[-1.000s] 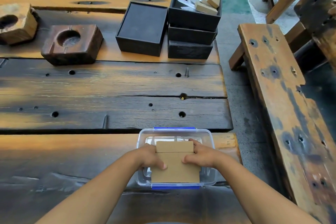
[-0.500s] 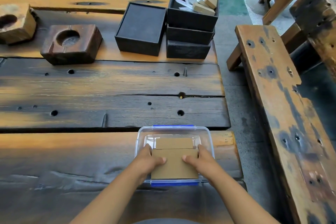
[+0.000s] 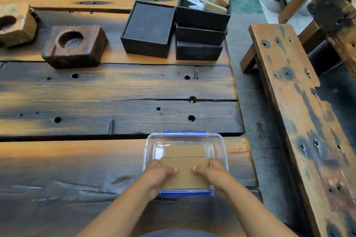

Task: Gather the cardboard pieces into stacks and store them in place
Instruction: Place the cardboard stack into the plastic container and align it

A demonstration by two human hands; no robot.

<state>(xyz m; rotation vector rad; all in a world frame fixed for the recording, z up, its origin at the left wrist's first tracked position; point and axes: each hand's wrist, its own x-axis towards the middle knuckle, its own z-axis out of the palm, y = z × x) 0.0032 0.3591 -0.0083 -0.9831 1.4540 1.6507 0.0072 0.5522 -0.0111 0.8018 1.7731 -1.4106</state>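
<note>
1. Table (image 3: 115, 90): heavy dark-and-amber wooden planks with bored holes and a long crack; green patterned floor beyond it, grey paving to its right.
2. Clear plastic container (image 3: 221, 146): rectangular, blue latches on its far and near edges, standing on the nearest plank at the table's right end. Landmark for all entries below.
3. Cardboard stack (image 3: 185, 177): large brown piece or pieces inside the container, nearer half, top face level.
4. Smaller cardboard piece (image 3: 184, 151): narrow strip inside the container, just beyond the stack, touching or nearly touching its far edge.
5. Left hand (image 3: 159, 174): curled around the stack's left edge, thumb on top, fingers hidden beneath.
6. Right hand (image 3: 212, 174): gripping the stack's right edge likewise, thumb on top.
7. Black box (image 3: 148, 29): shallow, empty, well beyond the container and slightly left.
8. Stacked black boxes (image 3: 200, 34): 3 high, directly beyond the container; the top one holds paper and small tan cartons.
9. Wooden blocks (image 3: 74, 46): 2, each with a round hollow, far beyond-left.
10. Bench (image 3: 289, 86): weathered plank, right of the container, across the paving.
</note>
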